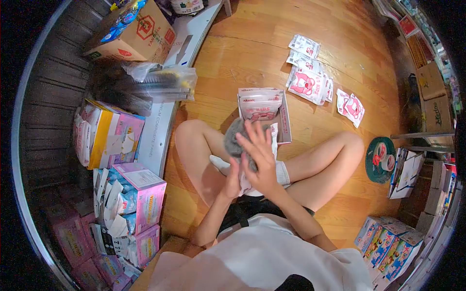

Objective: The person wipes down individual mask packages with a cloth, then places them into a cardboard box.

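A grey cloth (pixel 236 137) is between my two hands, above my crossed legs. My left hand (pixel 232 180) is at its lower edge, palm inward, with the fingers largely hidden. Over the cloth's right side lies my right hand (pixel 258 154), its fingers spread and touching it. Part of a pale packet shows beneath my hands. Just beyond them an open box (pixel 284 118) holds several upright mask packets (pixel 262 107). On the floor past the box lie more white and pink packets (pixel 306 83), and a single packet (pixel 350 107) sits apart to their right.
Along the left, a shelf (pixel 158 131) bears a cardboard box (pixel 141 31), plastic-wrapped items and pink cartons (pixel 148 201). To the right are a green round tray (pixel 373 167) with tape rolls, stacked books and papers (pixel 407 174), and colourful boxes (pixel 388 247).
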The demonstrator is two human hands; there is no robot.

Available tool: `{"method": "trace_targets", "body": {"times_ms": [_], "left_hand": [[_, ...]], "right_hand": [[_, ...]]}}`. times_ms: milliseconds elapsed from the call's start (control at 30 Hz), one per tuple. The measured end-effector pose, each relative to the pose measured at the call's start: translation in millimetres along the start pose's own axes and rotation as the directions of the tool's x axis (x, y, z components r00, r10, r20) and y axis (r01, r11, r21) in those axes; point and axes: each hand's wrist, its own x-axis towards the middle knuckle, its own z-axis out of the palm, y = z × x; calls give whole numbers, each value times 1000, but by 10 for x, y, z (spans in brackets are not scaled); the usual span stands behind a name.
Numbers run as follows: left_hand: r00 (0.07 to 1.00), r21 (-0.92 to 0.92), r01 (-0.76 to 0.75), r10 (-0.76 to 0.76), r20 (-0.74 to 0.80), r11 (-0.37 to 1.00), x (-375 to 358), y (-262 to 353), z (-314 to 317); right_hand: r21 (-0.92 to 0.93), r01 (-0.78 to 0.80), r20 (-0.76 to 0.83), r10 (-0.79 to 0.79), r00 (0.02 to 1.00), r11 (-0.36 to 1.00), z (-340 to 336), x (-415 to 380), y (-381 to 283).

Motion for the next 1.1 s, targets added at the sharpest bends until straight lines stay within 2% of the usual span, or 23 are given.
{"method": "trace_targets", "body": {"times_ms": [67, 100, 200, 233, 300, 367, 433, 533, 567, 633, 733, 833, 900, 1100], "left_hand": [[1000, 116, -5, 4, 10, 993, -14, -51, -168], [981, 138, 142, -122, -148, 980, -59, 52, -94], [966, 215, 126, -70, -249, 969, -67, 47, -121], [961, 175, 129, -79, -264, 976, -66, 109, -71], [948, 89, 130, -97, -304, 988, -76, 231, 35], [949, 72, 107, -80, -304, 992, -43, 232, -8], [949, 45, 119, -100, -299, 992, 2, 212, -22], [938, 47, 167, -144, -315, 985, 17, 196, 41], [949, 115, 141, -101, -298, 983, 19, 222, 64], [966, 249, 84, -17, -258, 965, 33, 314, 117], [989, 434, -72, 120, -84, 898, 100, 292, -58], [976, 424, -187, 218, -24, 886, 123, 350, -66], [988, 437, -135, 156, -12, 889, 110, 393, -122], [1000, 539, -25, 15, 23, 842, 97, 540, -201]], "right_hand": [[-13, -2, -77, 1, 997, 1000, -47, 81, 191], [10, -84, -150, 84, 985, 996, -69, 145, 264], [259, -365, -151, 410, 899, 894, -221, 39, 872], [347, -449, -128, 516, 847, 823, -332, 8, 948], [430, -528, -44, 601, 798, 733, -597, -121, 982], [526, -583, 98, 636, 765, 619, -777, -178, 834], [623, -616, 273, 604, 749, 481, -938, -187, 636], [389, -538, 187, 507, 841, 748, -902, -302, 591], [343, -572, 176, 547, 818, 745, -910, -301, 579], [384, -613, 209, 582, 786, 690, -923, -278, 619], [411, -627, 247, 581, 775, 662, -926, -192, 570], [393, -619, 272, 557, 785, 680, -908, -159, 518], [349, -591, 260, 531, 806, 727, -890, -169, 517], [323, -591, 224, 547, 807, 739, -893, -171, 459]]}}
